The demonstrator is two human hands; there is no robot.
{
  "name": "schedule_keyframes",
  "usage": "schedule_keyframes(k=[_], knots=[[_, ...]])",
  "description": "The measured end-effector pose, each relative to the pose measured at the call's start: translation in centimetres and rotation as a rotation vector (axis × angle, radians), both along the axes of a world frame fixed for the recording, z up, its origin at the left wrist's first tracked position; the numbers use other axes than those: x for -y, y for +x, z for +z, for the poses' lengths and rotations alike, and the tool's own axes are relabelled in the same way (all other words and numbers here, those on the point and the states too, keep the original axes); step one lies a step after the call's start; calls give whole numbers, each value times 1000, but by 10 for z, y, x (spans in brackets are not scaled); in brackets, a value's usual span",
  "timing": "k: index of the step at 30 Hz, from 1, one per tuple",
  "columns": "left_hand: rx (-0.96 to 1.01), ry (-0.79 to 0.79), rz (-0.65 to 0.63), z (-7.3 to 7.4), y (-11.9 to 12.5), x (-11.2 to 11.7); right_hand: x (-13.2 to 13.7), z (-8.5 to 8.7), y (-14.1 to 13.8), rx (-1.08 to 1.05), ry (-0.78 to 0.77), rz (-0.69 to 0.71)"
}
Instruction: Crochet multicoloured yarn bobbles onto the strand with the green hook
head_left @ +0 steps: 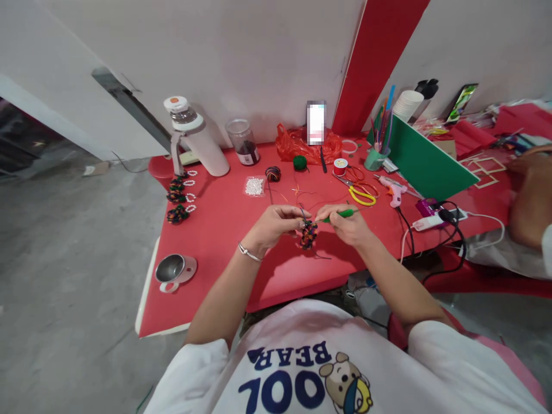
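Observation:
My left hand point(278, 225) pinches the top of a small multicoloured crochet piece point(309, 236) in dark, orange and purple yarn, which hangs above the red table. In my right hand point(347, 225) is a crochet hook with a green handle point(342, 214), its tip pointing left at the top of the piece. Both hands are close together, with the piece between them. A dark yarn tail trails below the piece. Behind my hands lie a dark variegated yarn ball point(273, 174) and a green yarn ball point(300, 163).
Several finished crochet pieces with bead loops point(176, 198) lie at left, near a mug point(176, 270) and a large bottle point(202, 141). A bead packet point(255, 186), yellow-handled scissors point(362, 196), a pink glue gun point(393, 190) and a power strip point(440, 220) surround my hands. Another person's arm point(532, 201) rests at right.

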State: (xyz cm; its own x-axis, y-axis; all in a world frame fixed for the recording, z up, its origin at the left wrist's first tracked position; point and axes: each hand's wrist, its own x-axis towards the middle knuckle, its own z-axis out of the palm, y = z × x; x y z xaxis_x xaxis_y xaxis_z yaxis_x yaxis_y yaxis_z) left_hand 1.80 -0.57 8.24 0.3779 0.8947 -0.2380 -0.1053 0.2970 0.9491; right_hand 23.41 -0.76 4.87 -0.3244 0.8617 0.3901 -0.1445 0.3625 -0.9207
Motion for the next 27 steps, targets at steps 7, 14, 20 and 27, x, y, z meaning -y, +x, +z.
schedule_keyframes(k=[7, 14, 20, 27], knots=[[34, 59, 125, -12, 12, 4, 21, -18, -23, 73, 186, -348], [-42, 235, 374, -15, 30, 12, 25, -23, -28, 262, 430, -523], [212, 15, 331, -9, 30, 15, 24, -29, -31, 223, 606, -572], [212, -54, 186, -3, 9, 12, 17, -9, -9, 155, 414, -275]])
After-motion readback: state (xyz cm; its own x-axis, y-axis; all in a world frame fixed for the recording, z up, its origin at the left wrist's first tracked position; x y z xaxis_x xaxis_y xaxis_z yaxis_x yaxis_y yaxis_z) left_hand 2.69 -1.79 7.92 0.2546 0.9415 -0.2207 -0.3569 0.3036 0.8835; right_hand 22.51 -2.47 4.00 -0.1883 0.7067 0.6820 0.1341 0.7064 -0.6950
